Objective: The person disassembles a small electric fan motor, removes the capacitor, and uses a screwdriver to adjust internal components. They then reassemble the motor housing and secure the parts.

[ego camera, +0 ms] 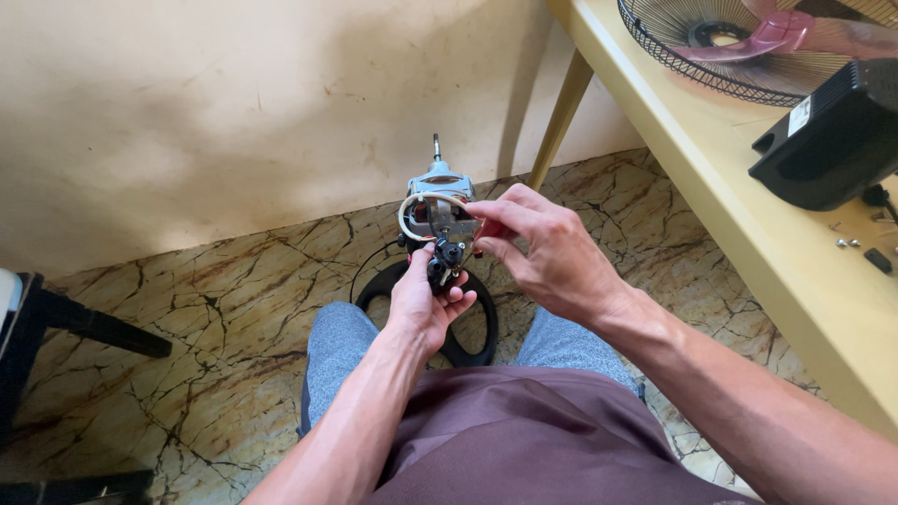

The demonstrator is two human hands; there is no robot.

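Fingers (447, 297) of the left hand (426, 304) wrap the dark lower end of a small fan motor (438, 220), held above the knees; the right hand (547, 252) pinches its upper side near a white wire loop. Cast grey metal, a thin steel shaft on top. Below lies a black ring (472, 327) on cracked marble floor (215, 327). Farther right, a yellow desk (739, 224) carries a black casing (832, 136) and wire fan grille (683, 51).

Bare arms, casual clothes

The left hand (426, 304) and right hand (547, 252) are bare, forearms unsleeved; a maroon shirt (533, 440) hangs over grey trousers (339, 341) at the knees.
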